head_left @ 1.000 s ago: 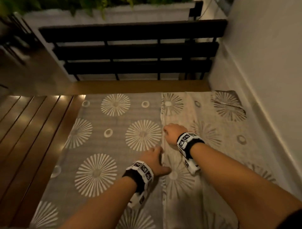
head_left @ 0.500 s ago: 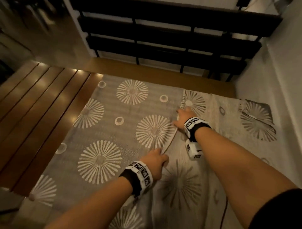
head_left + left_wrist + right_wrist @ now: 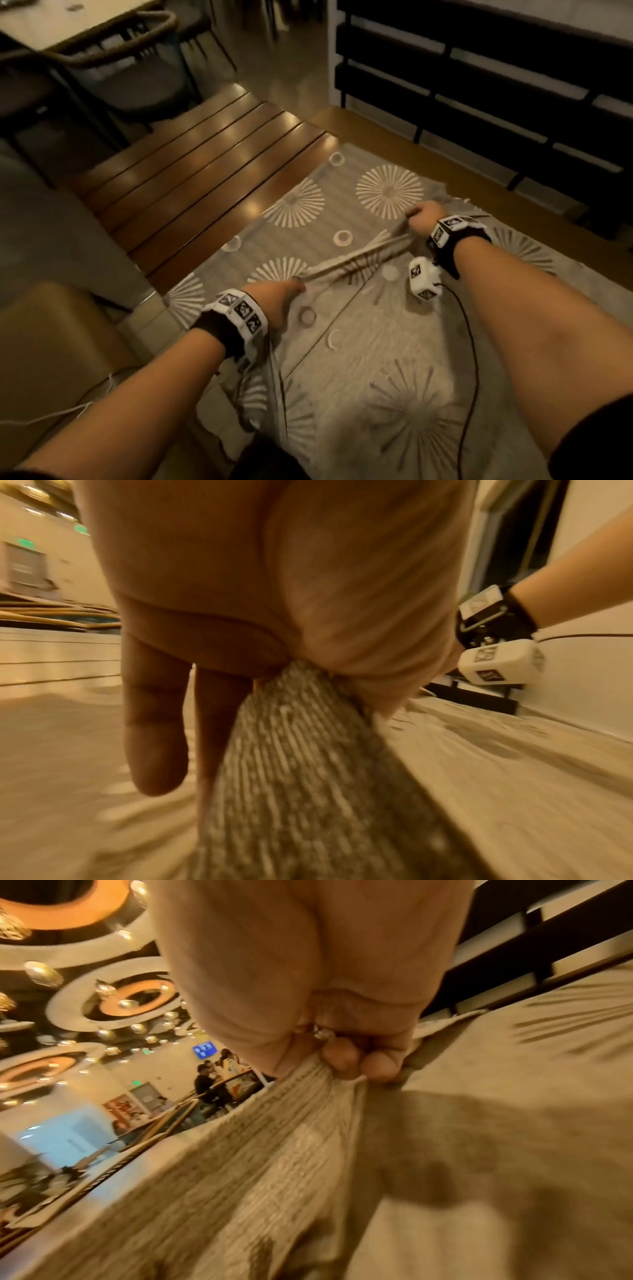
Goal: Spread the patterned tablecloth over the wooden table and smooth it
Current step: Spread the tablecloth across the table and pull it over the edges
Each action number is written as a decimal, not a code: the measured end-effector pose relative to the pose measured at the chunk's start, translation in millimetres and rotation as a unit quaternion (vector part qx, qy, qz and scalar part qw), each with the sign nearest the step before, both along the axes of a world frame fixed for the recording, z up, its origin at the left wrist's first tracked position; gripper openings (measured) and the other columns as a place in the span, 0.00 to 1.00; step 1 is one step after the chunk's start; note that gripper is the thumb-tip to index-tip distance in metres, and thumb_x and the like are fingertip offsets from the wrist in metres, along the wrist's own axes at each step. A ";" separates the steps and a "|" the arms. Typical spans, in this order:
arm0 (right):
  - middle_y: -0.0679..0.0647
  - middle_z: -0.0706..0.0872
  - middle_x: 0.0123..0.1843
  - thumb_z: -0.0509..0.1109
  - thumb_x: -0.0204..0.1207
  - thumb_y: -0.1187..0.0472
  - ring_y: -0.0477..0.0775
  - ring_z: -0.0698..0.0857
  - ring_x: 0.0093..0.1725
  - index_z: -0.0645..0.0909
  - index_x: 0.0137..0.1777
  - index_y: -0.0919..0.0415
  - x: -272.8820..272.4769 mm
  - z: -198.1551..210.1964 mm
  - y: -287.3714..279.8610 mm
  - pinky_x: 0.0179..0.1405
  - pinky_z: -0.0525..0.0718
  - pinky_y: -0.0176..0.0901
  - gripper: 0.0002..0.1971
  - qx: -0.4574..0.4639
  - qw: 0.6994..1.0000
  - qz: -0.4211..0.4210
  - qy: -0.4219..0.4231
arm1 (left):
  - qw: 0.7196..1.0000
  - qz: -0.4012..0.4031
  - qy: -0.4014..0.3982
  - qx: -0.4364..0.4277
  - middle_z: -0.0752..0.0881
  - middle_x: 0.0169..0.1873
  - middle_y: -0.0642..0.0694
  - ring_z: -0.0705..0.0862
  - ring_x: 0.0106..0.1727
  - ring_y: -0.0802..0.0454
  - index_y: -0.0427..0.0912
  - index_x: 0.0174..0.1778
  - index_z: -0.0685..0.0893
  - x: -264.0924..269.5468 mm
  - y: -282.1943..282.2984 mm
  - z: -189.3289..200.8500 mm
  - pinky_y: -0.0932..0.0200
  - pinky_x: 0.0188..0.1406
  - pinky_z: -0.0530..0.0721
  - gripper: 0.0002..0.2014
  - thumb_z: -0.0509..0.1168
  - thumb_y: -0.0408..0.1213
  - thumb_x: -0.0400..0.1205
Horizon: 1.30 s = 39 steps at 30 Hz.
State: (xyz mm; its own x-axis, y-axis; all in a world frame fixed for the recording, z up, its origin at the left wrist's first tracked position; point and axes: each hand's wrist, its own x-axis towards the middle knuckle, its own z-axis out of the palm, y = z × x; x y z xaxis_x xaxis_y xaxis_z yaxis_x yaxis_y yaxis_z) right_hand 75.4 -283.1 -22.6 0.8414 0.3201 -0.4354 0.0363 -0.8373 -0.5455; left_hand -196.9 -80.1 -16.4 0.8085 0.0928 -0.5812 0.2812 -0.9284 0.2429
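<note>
Both grips pinch the folded edge of the grey sunburst-patterned tablecloth (image 3: 342, 236): left hand (image 3: 277, 301) near, right hand (image 3: 423, 219) far. Held taut between them, probably to flip it over the bare slatted wooden tabletop (image 3: 191, 185) left of both grips.

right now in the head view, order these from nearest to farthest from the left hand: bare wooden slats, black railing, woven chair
1. bare wooden slats, just beyond the left hand, to its left
2. black railing, far right
3. woven chair, far left corner; close to the railing's distance
</note>
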 end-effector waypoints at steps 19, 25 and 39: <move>0.58 0.71 0.79 0.64 0.79 0.61 0.62 0.75 0.75 0.66 0.81 0.57 -49.6 36.1 333.6 0.70 0.74 0.47 0.29 0.007 0.994 0.080 -0.073 | 0.939 0.280 -0.158 -0.121 0.88 0.52 0.51 0.85 0.49 0.51 0.58 0.41 0.88 -103.4 303.5 19.0 0.58 0.50 0.81 0.24 0.57 0.21 0.75; 0.62 0.81 0.71 0.65 0.75 0.70 0.66 0.79 0.69 0.82 0.67 0.64 -11.9 31.6 383.1 0.67 0.79 0.52 0.20 -0.037 0.997 0.057 -0.021 | 0.954 0.246 -0.091 -0.147 0.85 0.60 0.54 0.86 0.56 0.48 0.65 0.42 0.89 -61.8 365.8 12.5 0.54 0.52 0.88 0.27 0.55 0.24 0.74; 0.64 0.83 0.67 0.67 0.75 0.66 0.57 0.80 0.55 0.83 0.64 0.63 121.2 27.4 549.1 0.62 0.79 0.49 0.17 0.014 0.997 0.066 -0.045 | 0.938 0.305 -0.079 -0.144 0.86 0.52 0.55 0.83 0.57 0.56 0.56 0.47 0.90 32.0 508.4 -7.0 0.60 0.61 0.78 0.17 0.65 0.29 0.72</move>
State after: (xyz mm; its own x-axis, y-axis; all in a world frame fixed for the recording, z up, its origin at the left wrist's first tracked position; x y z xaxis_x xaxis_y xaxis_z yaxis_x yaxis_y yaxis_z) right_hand 196.6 266.0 4.8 0.8266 0.4414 -0.3492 0.1955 -0.8070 -0.5572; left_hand -164.9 428.3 -23.4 0.7341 0.4240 -0.5304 0.6782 -0.4959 0.5423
